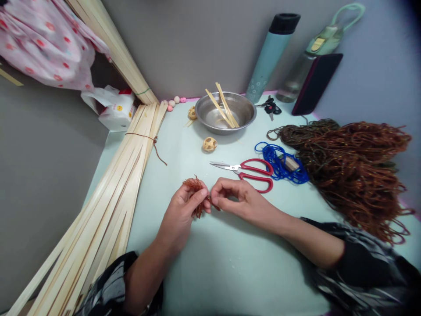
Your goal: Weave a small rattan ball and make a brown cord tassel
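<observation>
A small bundle of reddish-brown cord, like a tassel with frayed ends, is pinched between the thumb and fingers of my left hand. Close beside it, my right hand is closed in a pinch at the bundle's right end, where a short brown strand shows at the fingertips. Scissors with red handles lie just beyond my right hand, blades pointing left. Further off sits a small woven ball of pale strips. Blue cord lies in a loose tangle right of the scissors.
A steel bowl holding pale strips stands at the back. Long flat strips, tied in a bundle, run along the left. Brown cord is heaped at right. A teal bottle, a clear bottle, a phone and keys sit behind.
</observation>
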A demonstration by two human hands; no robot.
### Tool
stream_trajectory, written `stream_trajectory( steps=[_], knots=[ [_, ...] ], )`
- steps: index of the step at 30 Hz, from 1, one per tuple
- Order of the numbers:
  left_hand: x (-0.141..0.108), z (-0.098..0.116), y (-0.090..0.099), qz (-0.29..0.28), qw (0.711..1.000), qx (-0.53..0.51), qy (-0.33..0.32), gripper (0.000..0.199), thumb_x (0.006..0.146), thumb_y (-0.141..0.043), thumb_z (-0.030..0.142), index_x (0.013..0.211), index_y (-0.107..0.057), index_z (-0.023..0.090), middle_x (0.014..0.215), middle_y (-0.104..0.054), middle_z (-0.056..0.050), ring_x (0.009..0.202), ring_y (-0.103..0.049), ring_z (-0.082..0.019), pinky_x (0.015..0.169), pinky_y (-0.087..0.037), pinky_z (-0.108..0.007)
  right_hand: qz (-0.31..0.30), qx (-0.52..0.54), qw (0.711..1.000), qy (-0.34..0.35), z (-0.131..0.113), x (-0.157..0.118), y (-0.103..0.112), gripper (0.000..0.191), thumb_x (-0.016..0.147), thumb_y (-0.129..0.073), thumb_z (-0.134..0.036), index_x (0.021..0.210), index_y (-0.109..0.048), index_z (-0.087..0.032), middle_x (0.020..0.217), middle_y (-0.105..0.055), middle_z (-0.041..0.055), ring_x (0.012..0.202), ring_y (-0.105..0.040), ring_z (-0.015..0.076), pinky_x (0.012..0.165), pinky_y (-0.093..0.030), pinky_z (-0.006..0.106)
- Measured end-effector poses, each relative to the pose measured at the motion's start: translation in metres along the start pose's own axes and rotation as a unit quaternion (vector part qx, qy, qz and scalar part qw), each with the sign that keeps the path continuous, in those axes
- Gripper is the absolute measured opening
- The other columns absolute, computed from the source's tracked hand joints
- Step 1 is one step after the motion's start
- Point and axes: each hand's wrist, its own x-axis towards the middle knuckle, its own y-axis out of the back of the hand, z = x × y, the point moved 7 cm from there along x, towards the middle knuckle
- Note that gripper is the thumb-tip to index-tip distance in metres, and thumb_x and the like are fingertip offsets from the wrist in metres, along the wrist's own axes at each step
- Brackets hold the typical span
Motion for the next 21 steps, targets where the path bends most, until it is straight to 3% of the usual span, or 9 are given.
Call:
stream_trajectory(
  steps=[7,11,17,21],
  knots=[
    [-0.001,-0.001,-0.001,-0.016,0.998,0.054,-0.008,0.022,0.087,-0.07,0.036,0.089,-0.056,0.019,0.062,-0.063,0.004,0.057,-0.055,-0.009,0.054,-0.034,-0.022,0.05,0.037,0.998,0.01,0.003,0.0,0.009,0.015,0.093,-0.062,-0.027,0.083,-0.06,-0.016,0.075,-0.066,0.0021,0.074,-0.061,0.0155,0.073,-0.046,0.03],
    [0.0,-0.002,-0.003,-0.036,0.996,0.079,-0.013,0.02,0.087,-0.07,0.033,0.088,-0.056,0.019,0.063,-0.063,0.004,0.057,-0.056,-0.008,0.054,-0.034,-0.021,0.076,0.052,0.995,0.028,0.003,0.0,0.012,0.015,0.093,-0.064,-0.027,0.082,-0.061,-0.016,0.071,-0.063,-0.0007,0.067,-0.058,0.0118,0.065,-0.045,0.025],
    [0.0,-0.001,-0.001,-0.02,0.998,0.055,-0.019,0.018,0.086,-0.07,0.03,0.091,-0.055,0.02,0.064,-0.063,0.005,0.058,-0.057,-0.008,0.053,-0.035,-0.02,0.034,0.107,0.993,0.03,0.004,0.002,0.003,0.017,0.089,-0.073,-0.029,0.089,-0.062,-0.016,0.073,-0.07,0.0005,0.069,-0.066,0.0129,0.066,-0.048,0.024],
    [0.001,-0.004,-0.002,-0.036,0.998,0.057,-0.01,0.019,0.086,-0.07,0.031,0.092,-0.057,0.019,0.065,-0.063,0.004,0.058,-0.057,-0.008,0.053,-0.035,-0.02,0.056,0.095,0.993,0.036,0.003,0.001,0.008,0.017,0.089,-0.072,-0.03,0.087,-0.063,-0.016,0.073,-0.07,0.0005,0.069,-0.066,0.0127,0.067,-0.048,0.025]
  ],
)
